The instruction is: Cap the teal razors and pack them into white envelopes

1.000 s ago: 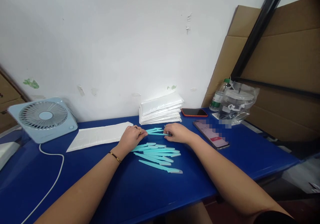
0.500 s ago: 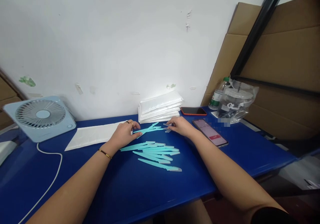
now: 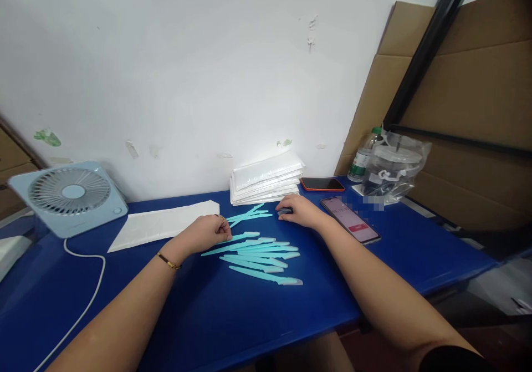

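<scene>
So the blue table (image 3: pixel 249 316) was the biggest thing there, with a light-blue fan (image 3: pixel 68 194) at its left end. A long white packet (image 3: pixel 160 222) lay flat beside that, and a messy stack of white packets (image 3: pixel 266 179) sat against the wall. Next size down, a lit phone (image 3: pixel 351 221) lay to the right. The left hand (image 3: pixel 203 233) had thumb and fingertip pinching the handle of one teal razor (image 3: pixel 248 235) at the top of the lower pile of teal razors (image 3: pixel 270 255), mid-table. The right hand (image 3: pixel 301 208) had its fingers curled at the clear ends of some crossed teal razors (image 3: pixel 250 214) just behind; couldn't tell if it was gripping any.
</scene>
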Motion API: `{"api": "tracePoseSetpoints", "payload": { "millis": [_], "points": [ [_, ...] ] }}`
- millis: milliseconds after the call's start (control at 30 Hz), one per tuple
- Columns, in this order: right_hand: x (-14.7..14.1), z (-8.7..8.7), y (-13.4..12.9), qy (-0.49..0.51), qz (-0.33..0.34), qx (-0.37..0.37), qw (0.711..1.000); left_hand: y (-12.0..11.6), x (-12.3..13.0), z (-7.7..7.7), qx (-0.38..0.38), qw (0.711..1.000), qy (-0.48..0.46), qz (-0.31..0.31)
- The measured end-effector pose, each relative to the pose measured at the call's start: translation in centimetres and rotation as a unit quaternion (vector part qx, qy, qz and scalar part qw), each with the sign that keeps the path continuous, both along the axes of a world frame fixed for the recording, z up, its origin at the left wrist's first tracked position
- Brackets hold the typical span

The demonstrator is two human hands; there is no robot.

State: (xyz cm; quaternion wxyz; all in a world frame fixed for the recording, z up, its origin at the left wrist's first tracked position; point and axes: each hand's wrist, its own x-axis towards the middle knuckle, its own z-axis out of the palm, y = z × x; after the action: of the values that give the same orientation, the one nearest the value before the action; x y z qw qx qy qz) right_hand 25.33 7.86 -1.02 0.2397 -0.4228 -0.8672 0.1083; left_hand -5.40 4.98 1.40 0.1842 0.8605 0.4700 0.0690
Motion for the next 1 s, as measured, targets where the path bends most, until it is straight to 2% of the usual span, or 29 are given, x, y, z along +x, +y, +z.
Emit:
{"api": "tracePoseSetpoints", "payload": {
  "millis": [67,133,233,333,400,533,600,667,733,800,900,1000],
  "points": [
    [-1.0,0.7,-0.9,0.044,0.009,0.006,0.999,-0.2,0.7,0.1,0.054,0.998,-0.015,0.017],
    [-2.3,1.2,-2.0,0.094,0.033,-0.038,0.994,-0.5,1.7,0.1,0.115,0.993,-0.026,0.030],
    [-3.6,1.1,-2.8,0.114,0.052,-0.112,0.986,-1.1,3.2,-0.2,0.185,0.982,-0.024,0.034],
    [-3.2,0.6,-2.2,0.113,0.042,-0.127,0.985,-1.0,3.8,-0.8,0.215,0.975,-0.016,0.055],
    [-2.2,0.4,-1.4,0.109,0.009,-0.112,0.988,-0.6,3.8,-1.2,0.222,0.972,-0.011,0.078],
    [-0.5,0.5,-0.3,0.054,-0.065,-0.031,0.996,0.1,3.5,-1.5,0.214,0.973,-0.008,0.088],
    [-0.5,0.7,-0.3,0.027,-0.072,0.016,0.997,0.0,3.2,-1.1,0.200,0.978,-0.018,0.063],
    [-0.8,0.8,-0.5,0.020,-0.059,0.036,0.997,-0.3,2.6,-0.5,0.149,0.989,-0.019,0.014],
    [-1.3,0.8,-0.8,0.024,-0.040,0.035,0.998,-0.6,2.0,0.0,0.075,0.997,-0.003,-0.036],
    [-1.8,0.8,-1.2,0.032,-0.027,0.026,0.999,-0.8,1.6,0.2,0.025,0.998,0.018,-0.052],
    [-2.7,1.0,-2.1,0.060,0.000,-0.019,0.998,-0.9,1.6,0.1,0.018,0.999,0.020,-0.028],
    [-3.9,1.4,-3.3,0.077,0.049,-0.069,0.994,-0.9,2.4,0.0,0.040,0.999,-0.021,0.004]
  ]
}}
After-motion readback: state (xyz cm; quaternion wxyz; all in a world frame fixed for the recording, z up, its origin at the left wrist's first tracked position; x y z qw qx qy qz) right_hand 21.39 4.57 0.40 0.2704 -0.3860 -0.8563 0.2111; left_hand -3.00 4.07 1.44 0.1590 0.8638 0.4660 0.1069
